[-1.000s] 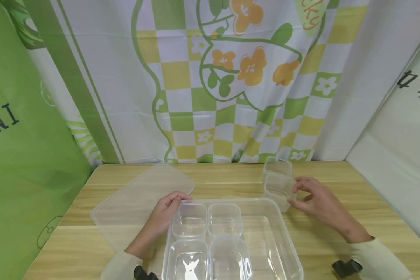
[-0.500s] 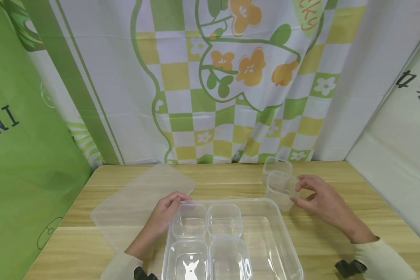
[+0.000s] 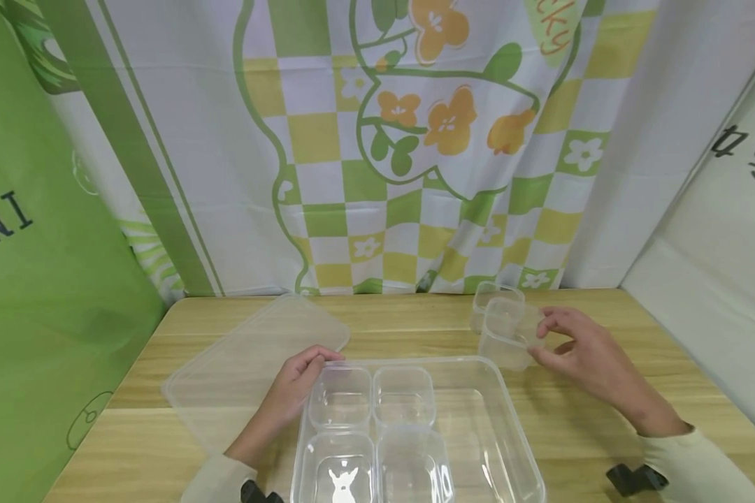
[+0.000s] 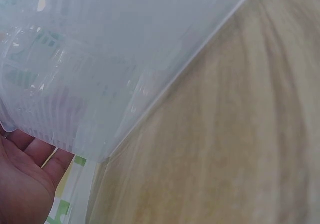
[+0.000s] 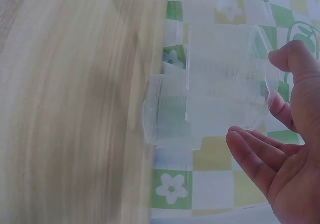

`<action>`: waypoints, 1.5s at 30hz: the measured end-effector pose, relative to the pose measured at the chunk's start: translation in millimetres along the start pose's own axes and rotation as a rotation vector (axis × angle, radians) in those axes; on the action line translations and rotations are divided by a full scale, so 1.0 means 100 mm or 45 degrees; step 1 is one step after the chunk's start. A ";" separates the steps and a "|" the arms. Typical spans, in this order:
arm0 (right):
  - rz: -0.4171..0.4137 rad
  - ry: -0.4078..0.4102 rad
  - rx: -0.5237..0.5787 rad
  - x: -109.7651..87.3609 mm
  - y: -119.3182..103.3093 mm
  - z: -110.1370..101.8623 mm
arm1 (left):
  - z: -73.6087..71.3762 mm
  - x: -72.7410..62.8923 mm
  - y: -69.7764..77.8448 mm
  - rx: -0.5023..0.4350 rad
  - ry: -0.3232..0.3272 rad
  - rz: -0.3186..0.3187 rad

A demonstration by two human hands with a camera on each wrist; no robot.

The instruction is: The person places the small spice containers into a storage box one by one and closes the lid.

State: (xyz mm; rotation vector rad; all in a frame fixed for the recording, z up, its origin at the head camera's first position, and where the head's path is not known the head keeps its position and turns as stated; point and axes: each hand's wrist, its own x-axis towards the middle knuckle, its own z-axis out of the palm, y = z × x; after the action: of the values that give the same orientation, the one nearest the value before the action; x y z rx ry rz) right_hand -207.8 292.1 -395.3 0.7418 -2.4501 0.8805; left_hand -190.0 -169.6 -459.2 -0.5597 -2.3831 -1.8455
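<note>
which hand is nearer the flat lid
The left hand: it is just beside the lid, at the box's far left corner. The right hand is beyond the box's opposite side, pinching a cup.

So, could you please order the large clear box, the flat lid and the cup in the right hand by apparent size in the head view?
1. Large clear box, partly cut off
2. Flat lid
3. Cup in the right hand

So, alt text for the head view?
A right hand pinches a clear cup in front of another cup, beyond a clear box holding four cups. The left hand touches the box's far-left corner; a clear panel lies left, on the wooden table.
</note>
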 end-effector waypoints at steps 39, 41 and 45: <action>0.010 0.087 0.065 0.10 -0.33 -0.20 | 0.00 -0.01 0.03 0.016 0.026 -0.019; 0.010 0.093 0.081 0.11 -0.36 -0.21 | 0.00 -0.01 0.03 0.015 0.027 -0.021; 0.008 0.091 0.114 0.12 -0.43 -0.22 | 0.00 0.00 0.02 0.007 0.024 -0.017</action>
State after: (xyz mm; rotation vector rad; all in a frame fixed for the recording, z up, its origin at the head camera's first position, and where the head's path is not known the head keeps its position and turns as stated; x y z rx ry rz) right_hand -186.1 275.2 -354.3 0.7209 -2.3645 1.0077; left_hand -188.8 -169.1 -457.5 -0.5250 -2.3850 -1.8404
